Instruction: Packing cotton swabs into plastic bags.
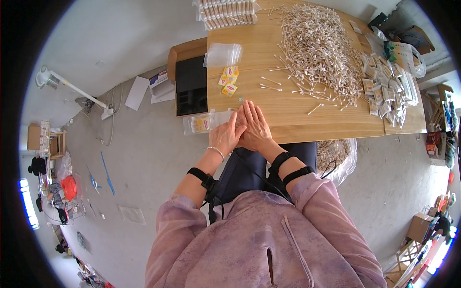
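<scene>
A clear plastic bag (pixel 218 118) with cotton swabs and a yellow label in it lies at the table's front left corner, its left end sticking out past the edge. My left hand (pixel 224 136) rests over the bag's right part, thumb and forefinger apart; its other fingers are partly hidden. Beside it, my right hand (pixel 254 127) lies flat with fingers stretched out, its wrist side touching my left thumb. What is under both palms is hidden. Just beyond sit several yellow-and-white labels (pixel 229 90) and a stack of clear empty bags (pixel 224 55).
A big heap of loose cotton swabs (pixel 319 48) covers the wooden table's (pixel 297 125) far middle. Small filled packets (pixel 384 89) pile up at the right, bundled swabs (pixel 228 14) at the far left. A black-lined box (pixel 191 86) adjoins the left edge; a sack of swabs (pixel 336 156) stands below.
</scene>
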### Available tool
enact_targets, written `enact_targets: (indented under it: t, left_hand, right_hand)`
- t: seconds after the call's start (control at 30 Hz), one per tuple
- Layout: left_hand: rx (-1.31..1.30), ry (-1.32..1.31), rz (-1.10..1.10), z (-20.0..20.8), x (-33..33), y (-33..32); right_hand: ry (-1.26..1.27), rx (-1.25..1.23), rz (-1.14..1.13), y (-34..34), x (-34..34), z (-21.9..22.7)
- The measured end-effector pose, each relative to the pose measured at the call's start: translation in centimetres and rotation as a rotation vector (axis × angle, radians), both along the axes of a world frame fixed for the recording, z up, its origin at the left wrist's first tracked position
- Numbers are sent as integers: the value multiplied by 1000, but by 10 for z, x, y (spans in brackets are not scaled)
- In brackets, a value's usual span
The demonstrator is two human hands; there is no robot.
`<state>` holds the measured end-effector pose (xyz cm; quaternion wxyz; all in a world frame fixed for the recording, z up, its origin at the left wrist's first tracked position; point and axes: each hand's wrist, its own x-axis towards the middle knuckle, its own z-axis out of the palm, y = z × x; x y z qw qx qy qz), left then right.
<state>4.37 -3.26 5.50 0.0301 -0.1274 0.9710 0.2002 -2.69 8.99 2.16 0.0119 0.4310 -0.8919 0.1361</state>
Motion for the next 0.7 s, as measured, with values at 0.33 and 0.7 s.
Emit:
enact_targets:
  t: [0.33, 0.7]
  left_hand:
    - [11, 243, 100, -6, -28, -22]
    - [178, 328, 104, -25, -42, -34]
  right_hand:
    - [-40, 10, 25, 6, -2, 10]
    - [-68, -47, 22, 8, 1, 15]
